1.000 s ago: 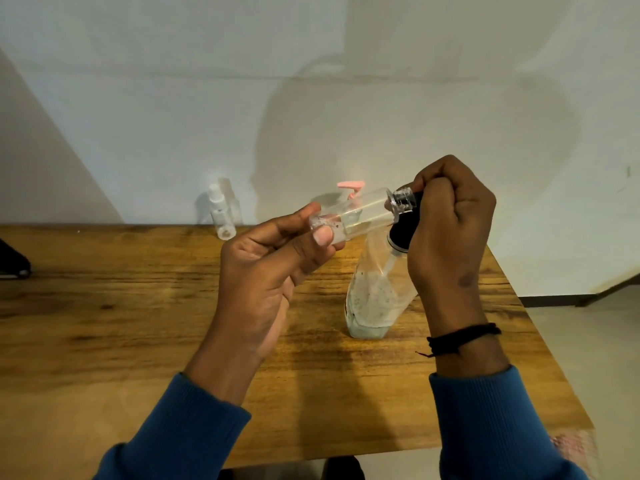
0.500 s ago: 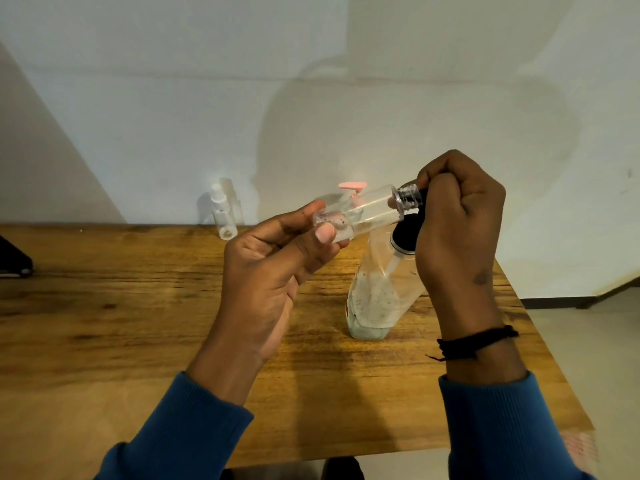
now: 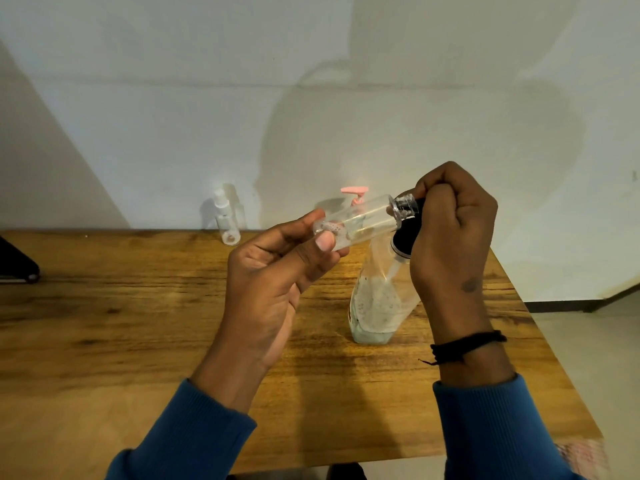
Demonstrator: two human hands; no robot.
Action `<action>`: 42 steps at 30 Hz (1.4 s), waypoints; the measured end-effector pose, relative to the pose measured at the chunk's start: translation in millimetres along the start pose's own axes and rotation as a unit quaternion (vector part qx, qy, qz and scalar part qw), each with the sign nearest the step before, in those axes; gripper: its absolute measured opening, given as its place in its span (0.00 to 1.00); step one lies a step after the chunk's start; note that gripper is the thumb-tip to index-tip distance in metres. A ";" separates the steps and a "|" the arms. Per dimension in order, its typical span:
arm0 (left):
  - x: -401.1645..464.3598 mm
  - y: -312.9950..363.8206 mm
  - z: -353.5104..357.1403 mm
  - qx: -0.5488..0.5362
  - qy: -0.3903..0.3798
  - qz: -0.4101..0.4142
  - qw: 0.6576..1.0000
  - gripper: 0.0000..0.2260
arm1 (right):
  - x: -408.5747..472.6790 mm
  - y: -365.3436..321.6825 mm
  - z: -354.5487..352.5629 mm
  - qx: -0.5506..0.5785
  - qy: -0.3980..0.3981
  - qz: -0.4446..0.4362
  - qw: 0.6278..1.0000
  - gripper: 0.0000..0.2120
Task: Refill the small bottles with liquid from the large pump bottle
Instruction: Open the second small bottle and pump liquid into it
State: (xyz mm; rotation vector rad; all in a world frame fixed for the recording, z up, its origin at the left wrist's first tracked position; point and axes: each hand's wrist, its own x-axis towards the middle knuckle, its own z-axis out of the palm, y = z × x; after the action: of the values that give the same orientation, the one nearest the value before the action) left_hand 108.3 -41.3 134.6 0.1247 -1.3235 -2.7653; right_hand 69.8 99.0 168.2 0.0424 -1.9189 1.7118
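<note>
My left hand pinches the base of a small clear bottle, which lies almost level in the air with its threaded neck pointing right. My right hand is curled at that neck and grips a black cap with a white ring and a thin tube hanging below it. Behind my hands the large pump bottle stands on the wooden table. It is clear, has pale liquid low inside, and its pink pump head shows above the small bottle.
A second small clear bottle with a white top stands at the table's back edge against the wall. A dark object lies at the left edge. The table's right edge drops to a tiled floor.
My right hand has shifted slightly to the right at the small bottle's neck. The left hand and the bottle have barely moved.
</note>
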 end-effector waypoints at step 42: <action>0.7 -1.4 -3.0 0.002 0.005 -0.002 1.000 0.18 | 2.4 10.8 0.6 -0.015 -0.005 -0.053 0.998 0.12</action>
State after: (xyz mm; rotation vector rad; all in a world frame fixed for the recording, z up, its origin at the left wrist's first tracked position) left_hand 107.8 -42.9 131.6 0.1427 -1.3295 -2.7618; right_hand 63.5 101.2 159.3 0.1393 -1.9144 1.6152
